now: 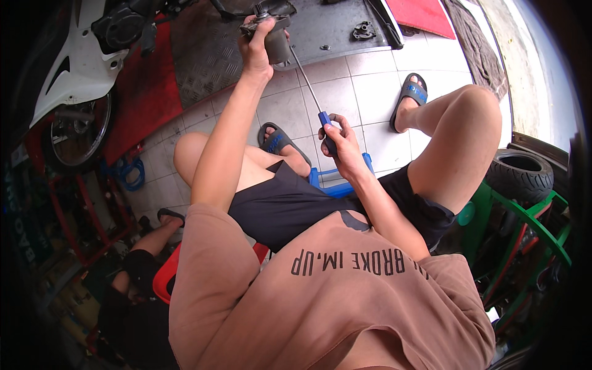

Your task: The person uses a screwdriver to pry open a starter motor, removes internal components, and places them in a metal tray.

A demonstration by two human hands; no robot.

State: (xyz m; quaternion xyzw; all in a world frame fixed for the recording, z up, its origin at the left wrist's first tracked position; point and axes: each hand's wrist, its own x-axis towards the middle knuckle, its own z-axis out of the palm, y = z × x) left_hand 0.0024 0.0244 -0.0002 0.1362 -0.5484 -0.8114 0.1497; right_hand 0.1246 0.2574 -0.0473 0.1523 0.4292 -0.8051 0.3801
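Up at the top centre, my left hand (256, 54) is closed around a grey metal engine part with a cylindrical body (279, 48), its thumb pressed along the top. My right hand (344, 145) grips a screwdriver (325, 121) by its blue and black handle. The long thin shaft slants up and left toward the engine part. Its tip lies at or behind the cylinder's right side; whether it touches cannot be made out.
A dark metal work platform (209, 68) lies ahead, with a small dark metal part (364, 31) on it. At left stands a motorbike with a white panel (86, 55). A blue stool (336, 188) is below me. Right, a tyre (521, 174) rests on a green rack (524, 213). Another person (139, 271) sits lower left.
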